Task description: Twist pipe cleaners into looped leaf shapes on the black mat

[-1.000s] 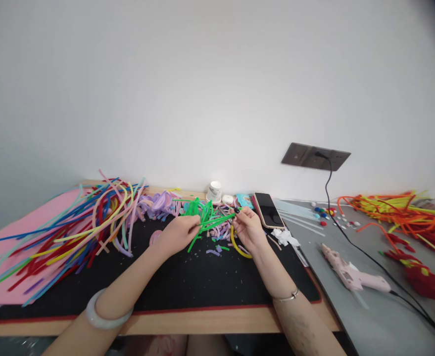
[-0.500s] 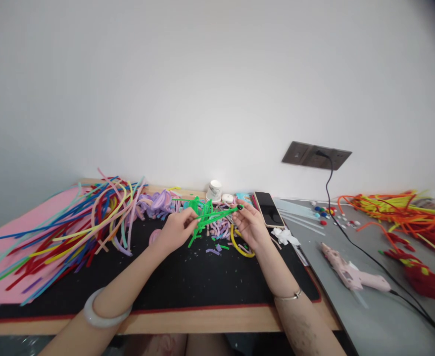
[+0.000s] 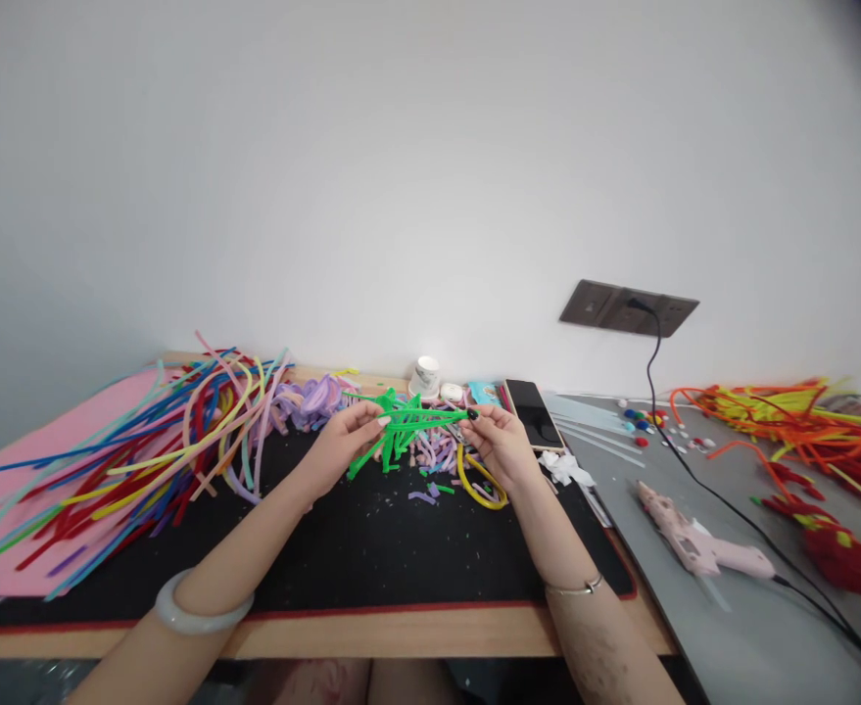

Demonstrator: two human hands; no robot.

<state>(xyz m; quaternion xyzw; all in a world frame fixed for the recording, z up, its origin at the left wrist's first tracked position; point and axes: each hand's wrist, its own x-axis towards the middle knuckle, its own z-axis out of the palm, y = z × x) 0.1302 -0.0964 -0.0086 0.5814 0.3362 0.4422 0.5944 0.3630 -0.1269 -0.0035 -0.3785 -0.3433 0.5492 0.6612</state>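
Several green pipe cleaners (image 3: 430, 421) are stretched sideways between my two hands, above the black mat (image 3: 401, 548). My left hand (image 3: 346, 441) pinches them at the left, with short green ends poking out below the fingers. At the right, my right hand (image 3: 500, 441) grips their gathered end, where a small black thing (image 3: 472, 414) shows at the fingertips; I cannot tell what it is. Behind and beneath lies a heap of purple and pink pipe cleaner pieces (image 3: 441, 453). A yellow pipe cleaner loop (image 3: 485, 494) rests just below my right hand.
Left, many coloured pipe cleaners (image 3: 180, 441) lie over pink sheets (image 3: 4, 548). A paper cup (image 3: 425, 376) and a phone (image 3: 533, 413) are by the wall. Right, a pink glue gun (image 3: 701, 543) with its cord, pompoms (image 3: 642, 421) and orange and yellow pipe cleaners (image 3: 775, 421) lie on a grey surface.
My left hand has shifted slightly left and turned, its thumb now showing on the green pipe cleaners. Their lower ends now spread out to the left. My right hand stays nearly in place.
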